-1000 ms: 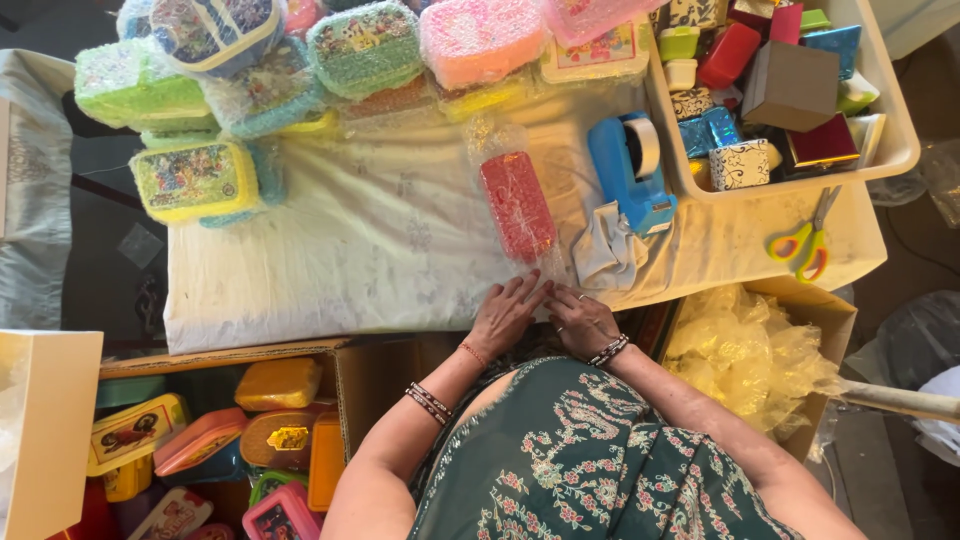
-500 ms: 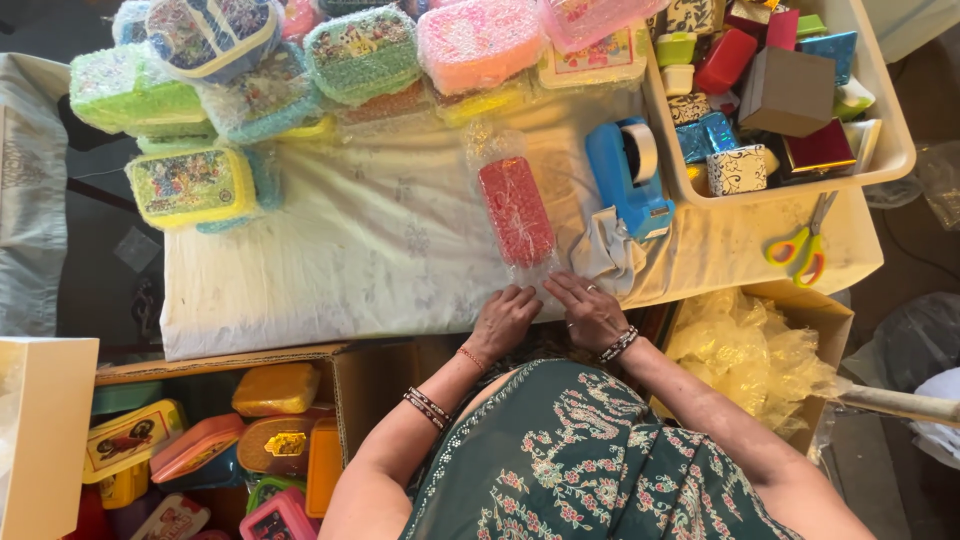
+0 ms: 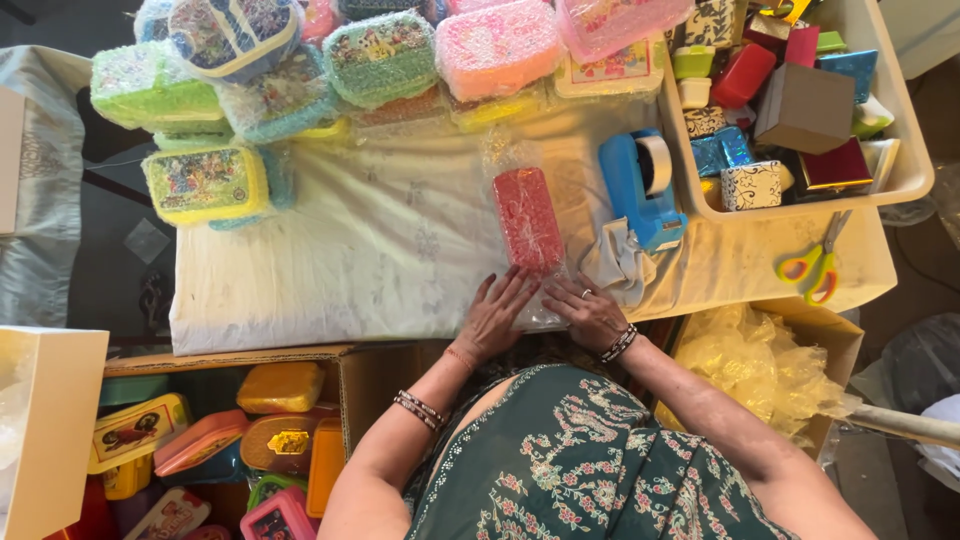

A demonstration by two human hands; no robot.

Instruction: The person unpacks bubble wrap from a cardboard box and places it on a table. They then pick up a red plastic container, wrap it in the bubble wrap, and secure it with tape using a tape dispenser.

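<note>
A red box (image 3: 527,215) wrapped in clear bubble wrap lies lengthwise on the white cloth-covered table (image 3: 350,260). The loose near end of the bubble wrap (image 3: 540,312) lies at the table's front edge. My left hand (image 3: 492,320) presses flat on that end from the left, its fingers reaching towards the box. From the right, my right hand (image 3: 590,312), which wears a ring and a beaded bracelet, rests on the same end. The fingertips of the two hands nearly meet below the box.
A blue tape dispenser (image 3: 640,185) stands right of the box, with green and orange scissors (image 3: 815,265) further right. Several bubble-wrapped lunch boxes (image 3: 380,55) line the far edge. A tray (image 3: 905,175) holds small boxes. Cartons of lunch boxes (image 3: 270,420) and plastic wrap (image 3: 760,365) flank me.
Both hands stay on the near end of the wrap, and the fingers have shifted a little closer to the red box. The box itself has not visibly moved.
</note>
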